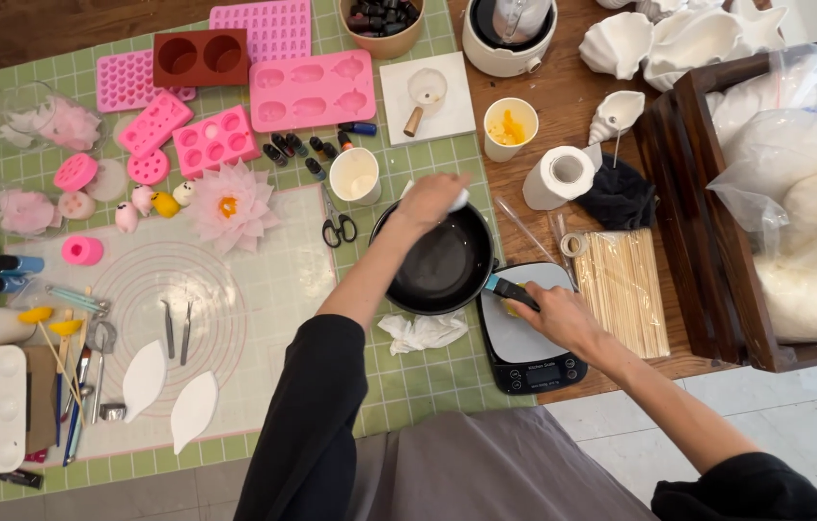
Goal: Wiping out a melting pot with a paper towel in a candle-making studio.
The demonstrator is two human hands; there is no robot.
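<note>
Head view: right hand [555,314] closed on black pan handle [512,291]; left hand [430,200] closed on small white object at far rim, kind not clear. Black pan [444,262] seated near table's right edge, just beside digital scale [524,340]. Handle best kept pinned, pan level, while interior is worked. Pan smooth, glossy, round; crumpled white tissue [424,331] at near rim; bamboo skewers [625,289] matte, straight.

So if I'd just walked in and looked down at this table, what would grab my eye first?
Probably the black pan in the middle: the right hand grips its handle over a kitchen scale while the left hand holds something white at its far rim. Next, the pink silicone moulds along the far edge, and the pink paper-like flower just left of the pan.
</note>
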